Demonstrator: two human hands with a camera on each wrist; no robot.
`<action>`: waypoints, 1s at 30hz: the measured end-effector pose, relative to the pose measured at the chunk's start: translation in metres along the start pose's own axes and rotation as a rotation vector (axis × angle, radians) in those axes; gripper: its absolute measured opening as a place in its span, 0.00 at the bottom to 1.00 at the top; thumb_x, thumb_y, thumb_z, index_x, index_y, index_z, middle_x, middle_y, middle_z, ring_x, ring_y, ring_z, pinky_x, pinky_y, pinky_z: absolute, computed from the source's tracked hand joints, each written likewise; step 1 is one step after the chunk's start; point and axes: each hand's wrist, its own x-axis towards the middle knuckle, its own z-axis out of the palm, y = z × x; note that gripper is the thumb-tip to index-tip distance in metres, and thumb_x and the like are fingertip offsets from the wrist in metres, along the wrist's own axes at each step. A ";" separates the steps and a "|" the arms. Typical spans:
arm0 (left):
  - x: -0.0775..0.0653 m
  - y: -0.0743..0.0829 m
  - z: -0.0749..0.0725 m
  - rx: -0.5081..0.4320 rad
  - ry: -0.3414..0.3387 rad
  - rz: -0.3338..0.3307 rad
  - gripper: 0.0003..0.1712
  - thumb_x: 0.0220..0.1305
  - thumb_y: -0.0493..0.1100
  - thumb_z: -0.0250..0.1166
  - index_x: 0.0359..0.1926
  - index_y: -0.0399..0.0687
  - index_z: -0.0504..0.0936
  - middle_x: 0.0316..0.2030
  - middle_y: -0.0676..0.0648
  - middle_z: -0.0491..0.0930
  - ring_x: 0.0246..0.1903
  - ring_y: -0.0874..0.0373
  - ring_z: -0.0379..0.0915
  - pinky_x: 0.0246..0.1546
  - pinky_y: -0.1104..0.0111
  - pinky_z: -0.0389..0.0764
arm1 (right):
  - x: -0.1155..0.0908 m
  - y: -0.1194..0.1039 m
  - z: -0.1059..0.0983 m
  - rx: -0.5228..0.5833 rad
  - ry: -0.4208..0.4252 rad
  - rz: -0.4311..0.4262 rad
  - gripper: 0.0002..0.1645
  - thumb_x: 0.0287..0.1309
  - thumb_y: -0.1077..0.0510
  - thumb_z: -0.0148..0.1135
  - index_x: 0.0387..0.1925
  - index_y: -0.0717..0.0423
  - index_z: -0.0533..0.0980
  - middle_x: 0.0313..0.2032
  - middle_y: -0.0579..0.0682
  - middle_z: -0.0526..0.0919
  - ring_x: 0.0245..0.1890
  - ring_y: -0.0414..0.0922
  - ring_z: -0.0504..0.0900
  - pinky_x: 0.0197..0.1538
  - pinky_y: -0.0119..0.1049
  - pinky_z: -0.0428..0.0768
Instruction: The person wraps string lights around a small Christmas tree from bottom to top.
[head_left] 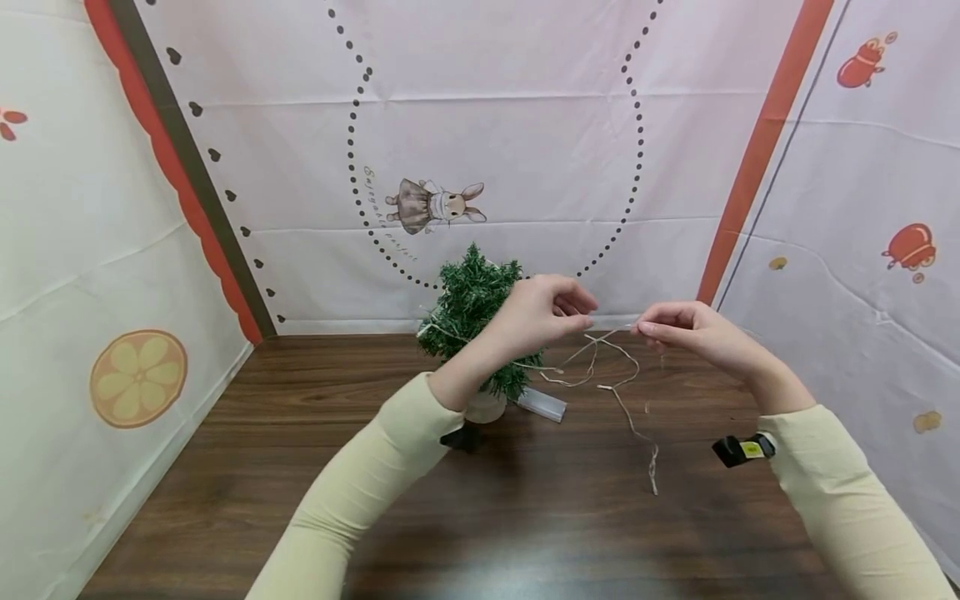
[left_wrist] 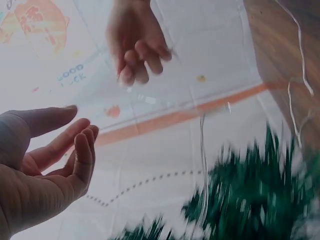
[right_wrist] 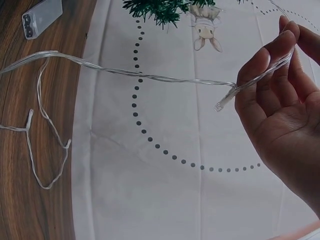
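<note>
My right hand (head_left: 686, 329) pinches a clear string-light wire (right_wrist: 165, 79) between thumb and fingertips, and in the right wrist view the wire crosses the palm. A small bulb (right_wrist: 223, 101) hangs off it beside the fingers. Left of it, my left hand (head_left: 543, 310) is raised before a small artificial tree (head_left: 472, 292), its thumb apart from loosely bent fingers that hold nothing in the left wrist view. Part of the wire lies across the tree's branches. The left forearm hides some of the tree and its white pot (head_left: 485, 408).
A clear battery box (head_left: 542, 404) lies beside the pot. More of the wire trails loosely over the brown wooden table (head_left: 337, 500) to the right. Printed cloth (head_left: 495, 142) hangs behind and along both sides.
</note>
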 end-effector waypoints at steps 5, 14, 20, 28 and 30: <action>0.016 -0.008 0.018 -0.110 -0.103 -0.054 0.10 0.56 0.39 0.69 0.41 0.43 0.84 0.35 0.48 0.85 0.31 0.63 0.80 0.35 0.78 0.80 | 0.003 0.000 0.003 0.011 -0.009 0.012 0.10 0.68 0.57 0.52 0.41 0.58 0.77 0.27 0.46 0.74 0.29 0.43 0.72 0.33 0.33 0.77; 0.027 -0.015 0.034 -0.117 -0.143 -0.091 0.05 0.57 0.40 0.69 0.35 0.46 0.87 0.29 0.52 0.86 0.28 0.65 0.79 0.30 0.77 0.78 | 0.005 0.004 0.007 0.012 -0.028 0.007 0.10 0.68 0.58 0.53 0.42 0.58 0.78 0.27 0.43 0.74 0.29 0.40 0.72 0.34 0.34 0.76; 0.029 -0.013 0.033 -0.103 -0.131 -0.133 0.02 0.54 0.40 0.71 0.31 0.47 0.87 0.25 0.54 0.85 0.25 0.60 0.78 0.22 0.76 0.74 | 0.007 0.007 0.008 0.003 -0.047 0.029 0.09 0.68 0.57 0.53 0.39 0.57 0.78 0.26 0.42 0.75 0.30 0.37 0.73 0.33 0.33 0.75; 0.028 -0.017 0.024 -0.117 -0.123 -0.167 0.03 0.54 0.39 0.71 0.31 0.44 0.87 0.29 0.44 0.86 0.20 0.61 0.75 0.20 0.75 0.75 | 0.001 0.011 0.005 -0.004 -0.051 0.028 0.09 0.68 0.59 0.52 0.38 0.56 0.79 0.25 0.43 0.75 0.28 0.39 0.74 0.32 0.34 0.76; 0.027 -0.018 0.022 -0.125 -0.113 -0.178 0.02 0.55 0.39 0.71 0.30 0.45 0.87 0.27 0.46 0.85 0.22 0.59 0.77 0.21 0.73 0.76 | -0.002 0.015 0.003 -0.004 -0.054 0.028 0.09 0.68 0.58 0.51 0.37 0.55 0.78 0.24 0.43 0.74 0.28 0.40 0.74 0.32 0.33 0.76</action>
